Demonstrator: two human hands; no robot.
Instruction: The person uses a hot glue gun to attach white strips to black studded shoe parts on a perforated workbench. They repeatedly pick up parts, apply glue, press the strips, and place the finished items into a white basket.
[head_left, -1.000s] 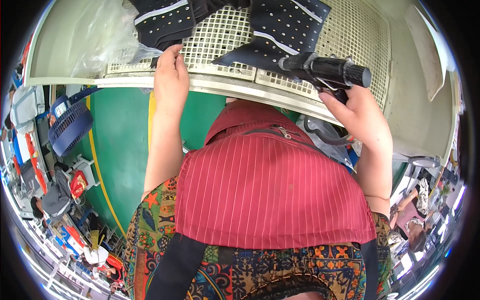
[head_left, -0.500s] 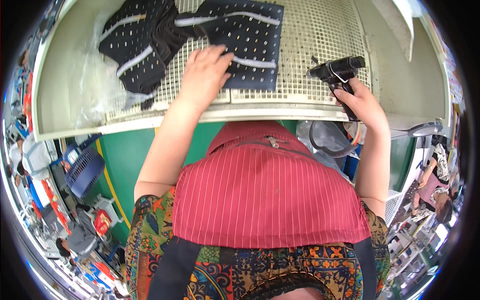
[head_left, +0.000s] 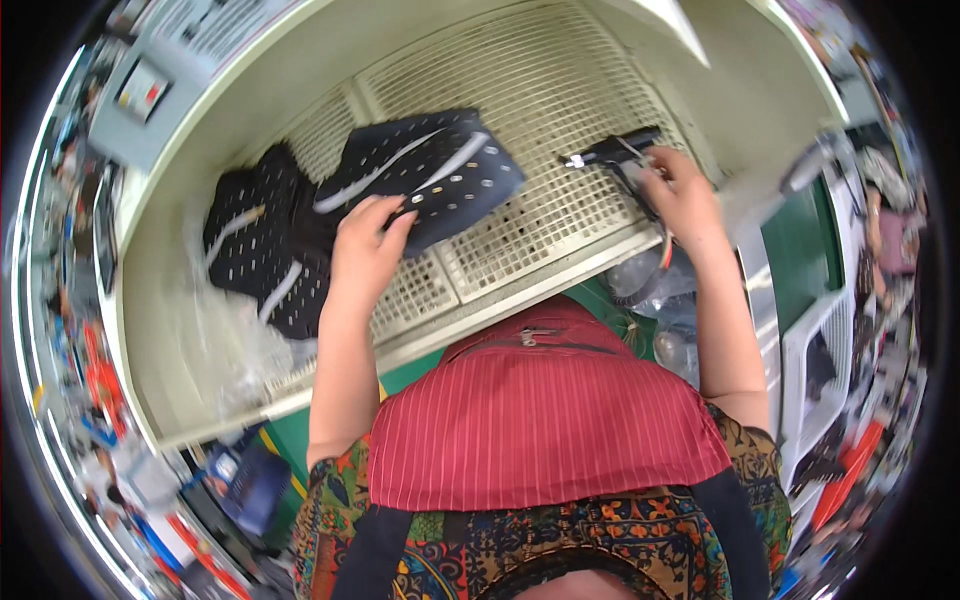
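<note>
My left hand pinches the near edge of a dark sheet, which has rows of small shiny pieces and pale grey strips. The sheet looks bent, its right part a lighter blue-black. My right hand is wrapped round the grip of a black pistol-shaped air gun. The gun's nozzle end points left, over the grating, apart from the sheet. Left of my left hand lies a second, crumpled dark piece with similar strips and shiny spots.
A cream tray-like bench has a raised rim and a perforated grating. Clear plastic film lies at its left end. A blue fan stands below left, and a white rack at the right. A grey box sits far left.
My view has tilted and shifted. My left hand has gone from lying spread on the dark sheet to pinching its near edge, and the sheet has bent. The air gun stays in my right hand.
</note>
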